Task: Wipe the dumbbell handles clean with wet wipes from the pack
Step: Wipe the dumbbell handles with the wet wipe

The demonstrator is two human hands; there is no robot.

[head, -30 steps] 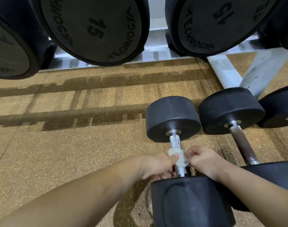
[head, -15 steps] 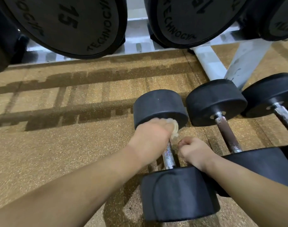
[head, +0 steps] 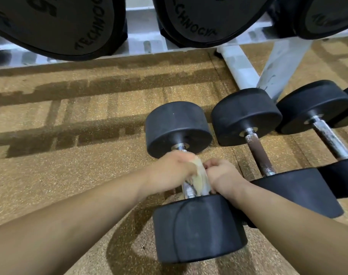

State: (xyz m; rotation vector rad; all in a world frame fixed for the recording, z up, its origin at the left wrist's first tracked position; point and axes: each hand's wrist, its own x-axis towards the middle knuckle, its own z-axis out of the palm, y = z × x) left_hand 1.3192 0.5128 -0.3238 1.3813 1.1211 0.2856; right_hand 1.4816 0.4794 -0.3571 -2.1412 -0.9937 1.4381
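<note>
1. Hands meet over the leftmost dumbbell (head: pixel 197 229), which lies on the speckled tan floor (head: pixel 70 175) with one black head near the person and the other farther off.
2. The left hand (head: pixel 173 169) comes in from the left, its fingers curled over the chrome handle (head: pixel 187 190) and gripping the wet wipe (head: pixel 201 179) against it.
3. The right hand (head: pixel 218 175) sits just beside it on the handle's right side, fingers curled tight and pinching the same wipe. Its wrist rests against the near head.
4. The wipe is pale and crumpled, wrapped round the middle of the handle between the two hands. Bare metal shows above and below it.
5. Two more dumbbells lie to the right, side by side. The second dumbbell (head: pixel 246 116) has a rusty brown bar and the third dumbbell (head: pixel 314 106) a worn, silvery one.
6. Behind them stands a white rack (head: pixel 238 62). Its lower shelf holds large black rack dumbbells (head: pixel 208 16) with their round end faces turned outward, one of them marked 15.
</note>
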